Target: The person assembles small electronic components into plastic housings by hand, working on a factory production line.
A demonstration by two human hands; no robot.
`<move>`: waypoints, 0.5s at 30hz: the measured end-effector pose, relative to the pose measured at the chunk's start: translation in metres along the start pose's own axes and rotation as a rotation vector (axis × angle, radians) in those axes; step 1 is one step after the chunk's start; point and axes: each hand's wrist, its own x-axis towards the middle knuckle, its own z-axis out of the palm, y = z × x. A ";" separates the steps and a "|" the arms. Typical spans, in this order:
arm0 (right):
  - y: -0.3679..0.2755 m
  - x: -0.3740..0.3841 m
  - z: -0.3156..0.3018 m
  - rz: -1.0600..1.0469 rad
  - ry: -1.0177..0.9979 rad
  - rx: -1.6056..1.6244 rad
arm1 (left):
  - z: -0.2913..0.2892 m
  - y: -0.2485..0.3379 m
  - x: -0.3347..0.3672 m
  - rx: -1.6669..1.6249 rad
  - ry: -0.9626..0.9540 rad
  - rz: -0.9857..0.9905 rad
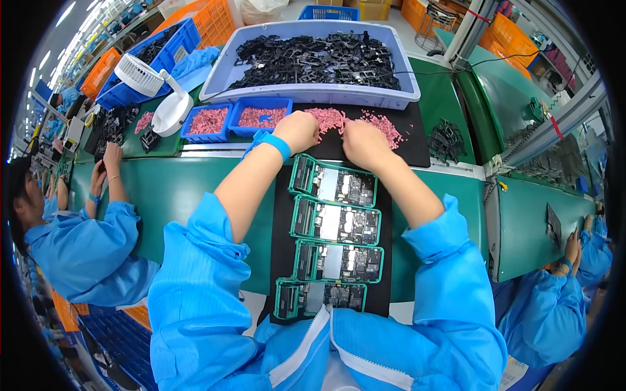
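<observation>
At the far side of the bench, my left hand (298, 133), with a blue band at the wrist, is closed beside a loose pile of small pink pieces (327, 119). My right hand (366, 144) is also closed, at the right part of the same pile. Whatever the fingertips pinch is hidden or too small to make out. Nearer to me, several green-framed housings with circuit boards (345, 184) lie in a column on a black mat (282, 234). The top one sits just below my hands.
Two blue trays (207, 122) of pink pieces stand left of my hands. Behind them is a large pale tub (313, 95) heaped with black plastic parts. A white fan (171, 112) stands at left, a black parts pile (447, 140) at right. Other people work on both sides.
</observation>
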 end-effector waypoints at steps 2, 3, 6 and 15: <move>0.010 -0.022 -0.020 -0.028 -0.027 0.025 | 0.001 0.004 0.003 0.011 -0.038 -0.058; 0.013 -0.033 -0.027 0.016 -0.026 0.054 | 0.002 0.003 0.003 0.004 -0.018 -0.055; 0.035 -0.069 -0.029 0.026 0.055 0.156 | 0.005 -0.001 0.003 -0.003 0.022 -0.039; 0.024 -0.138 -0.025 0.045 0.044 0.128 | 0.011 -0.002 0.009 0.087 -0.006 0.028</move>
